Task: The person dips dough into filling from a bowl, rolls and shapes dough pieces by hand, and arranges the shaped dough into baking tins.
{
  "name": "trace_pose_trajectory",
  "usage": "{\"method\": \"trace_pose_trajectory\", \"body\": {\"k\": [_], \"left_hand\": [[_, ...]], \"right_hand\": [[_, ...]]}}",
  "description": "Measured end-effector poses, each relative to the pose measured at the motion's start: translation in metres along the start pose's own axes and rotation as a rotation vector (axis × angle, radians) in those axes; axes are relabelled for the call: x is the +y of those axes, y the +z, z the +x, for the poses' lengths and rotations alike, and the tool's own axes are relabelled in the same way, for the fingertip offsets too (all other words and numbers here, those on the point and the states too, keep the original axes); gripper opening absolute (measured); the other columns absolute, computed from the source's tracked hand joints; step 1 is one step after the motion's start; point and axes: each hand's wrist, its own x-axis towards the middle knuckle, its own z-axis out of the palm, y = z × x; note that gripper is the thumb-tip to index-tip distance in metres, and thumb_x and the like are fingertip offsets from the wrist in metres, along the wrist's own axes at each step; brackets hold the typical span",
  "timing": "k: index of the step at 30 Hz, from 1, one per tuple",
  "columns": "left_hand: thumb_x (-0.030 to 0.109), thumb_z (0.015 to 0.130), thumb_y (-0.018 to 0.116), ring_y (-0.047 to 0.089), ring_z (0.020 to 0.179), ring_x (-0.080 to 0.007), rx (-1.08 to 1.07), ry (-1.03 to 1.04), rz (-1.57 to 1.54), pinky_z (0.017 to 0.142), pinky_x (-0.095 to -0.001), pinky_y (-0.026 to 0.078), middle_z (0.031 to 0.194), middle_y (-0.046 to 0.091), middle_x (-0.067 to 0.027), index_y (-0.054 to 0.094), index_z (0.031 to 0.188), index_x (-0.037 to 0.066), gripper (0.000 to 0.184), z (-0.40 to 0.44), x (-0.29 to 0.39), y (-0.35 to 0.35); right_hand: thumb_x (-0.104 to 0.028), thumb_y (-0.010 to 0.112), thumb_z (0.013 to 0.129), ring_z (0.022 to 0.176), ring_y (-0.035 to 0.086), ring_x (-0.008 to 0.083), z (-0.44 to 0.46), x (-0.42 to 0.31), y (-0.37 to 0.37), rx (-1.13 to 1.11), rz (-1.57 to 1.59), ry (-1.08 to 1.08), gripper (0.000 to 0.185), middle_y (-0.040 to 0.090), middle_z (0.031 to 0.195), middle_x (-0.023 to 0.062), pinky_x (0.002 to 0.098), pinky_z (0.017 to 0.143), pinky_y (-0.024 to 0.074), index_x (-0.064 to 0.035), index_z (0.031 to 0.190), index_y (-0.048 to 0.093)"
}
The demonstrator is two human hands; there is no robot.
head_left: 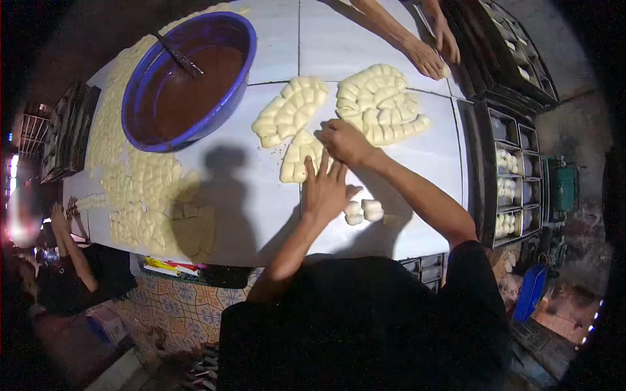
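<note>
Two hands on sectioned dough

From where I stand: left hand (326,195) — fingers spread apart, tips at the lower dough cluster (295,163) on the white table (430,215). Right hand (345,143) curled at that cluster's upper right edge; can't tell if its fingers pinch anything. Left dough cluster (297,107) and right dough cluster (375,98) lie just beyond; small dough rolls (373,210) sit near the left wrist. Blue basin (245,72) of brown stuff at far left — co-worker's hand (425,60) across the table.
</note>
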Motion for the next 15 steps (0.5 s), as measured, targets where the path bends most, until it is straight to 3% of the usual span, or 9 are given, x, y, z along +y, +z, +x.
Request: {"method": "trace_pose_trajectory", "body": {"k": [2,6,7,9,10,11,13,14,15], "left_hand": [[0.063,0.084,0.048,0.024,0.138,-0.0386,0.070,-0.022,-0.055,0.104,-0.0698,0.013,0.138,0.047,-0.0101,0.056,0.126,0.003,0.073,-0.007,0.001,0.004],[0.066,0.085,0.044,0.018,0.140,-0.0395,-0.039,-0.089,-0.091,0.101,-0.0751,0.006,0.140,0.045,-0.0093,0.055,0.128,0.005,0.075,-0.004,0.003,-0.007],[0.058,0.088,0.047,0.025,0.138,-0.0390,-0.036,-0.092,-0.144,0.105,-0.0694,0.010,0.140,0.045,-0.0118,0.052,0.130,0.004,0.068,-0.004,0.003,-0.012],[0.045,0.093,0.050,0.035,0.134,-0.0348,0.095,-0.181,-0.612,0.111,-0.0541,0.022,0.139,0.046,-0.0143,0.048,0.132,0.002,0.059,-0.008,0.004,-0.031],[0.033,0.095,0.051,0.044,0.129,-0.0290,0.318,-0.292,-1.162,0.109,-0.0380,0.031,0.137,0.049,-0.0142,0.047,0.133,0.001,0.050,-0.011,0.015,-0.039],[0.034,0.096,0.050,0.051,0.121,-0.0235,0.445,-0.443,-1.629,0.103,-0.0365,0.038,0.128,0.056,-0.0156,0.052,0.129,0.002,0.046,-0.014,0.021,-0.031],[0.036,0.099,0.042,0.054,0.114,-0.0242,0.055,-0.346,-2.630,0.098,-0.0356,0.043,0.124,0.058,-0.0132,0.054,0.124,0.004,0.043,-0.021,0.016,-0.058],[0.040,0.101,0.035,0.056,0.108,-0.0239,0.217,-0.506,-2.694,0.096,-0.0329,0.044,0.121,0.058,-0.0122,0.053,0.123,0.005,0.045,-0.019,0.032,-0.079],[0.039,0.101,0.035,0.056,0.108,-0.0235,0.147,-0.690,-2.644,0.096,-0.0348,0.044,0.121,0.058,-0.0129,0.049,0.127,0.004,0.045,-0.022,0.029,-0.070]], "right_hand": [[-0.007,0.058,0.079,0.094,0.054,0.0351,0.000,-0.007,-0.005,-0.137,0.187,0.168,0.021,0.057,0.090,0.0177,0.0445,0.082,0.0450,-0.0026,0.099,0.061],[-0.005,0.062,0.083,0.084,0.055,0.0217,-0.008,-0.025,-0.066,0.409,0.648,0.325,0.024,0.053,0.095,0.0130,0.0350,0.076,0.0469,-0.0002,0.105,0.055],[-0.004,0.063,0.083,0.083,0.055,0.0186,-0.012,-0.047,-0.099,0.501,0.740,0.410,0.028,0.053,0.102,0.0120,0.0328,0.076,0.0472,-0.0003,0.110,0.054],[-0.002,0.065,0.083,0.086,0.057,0.0174,-0.025,-0.058,-0.126,0.790,0.516,0.052,0.042,0.051,0.116,0.0119,0.0306,0.079,0.0479,-0.0021,0.121,0.048],[-0.001,0.070,0.079,0.092,0.059,0.0211,-0.034,-0.069,-0.129,0.796,0.497,-0.082,0.058,0.049,0.119,0.0139,0.0311,0.082,0.0480,-0.0025,0.129,0.041],[-0.003,0.072,0.075,0.097,0.059,0.0228,-0.049,-0.078,-0.127,0.721,0.395,-0.117,0.062,0.051,0.119,0.0142,0.0339,0.085,0.0474,-0.0018,0.129,0.042],[-0.008,0.073,0.075,0.105,0.059,0.0289,-0.085,-0.110,-0.117,0.211,0.430,0.096,0.059,0.056,0.120,0.0182,0.0386,0.093,0.0443,-0.0032,0.127,0.047],[-0.010,0.071,0.077,0.107,0.058,0.0298,-0.090,-0.116,-0.105,0.226,0.373,0.005,0.055,0.056,0.120,0.0186,0.0386,0.094,0.0437,-0.0032,0.127,0.049],[-0.011,0.070,0.078,0.108,0.058,0.0307,-0.092,-0.122,-0.095,0.238,0.314,-0.085,0.052,0.056,0.120,0.0191,0.0386,0.094,0.0432,-0.0031,0.126,0.051]]}}
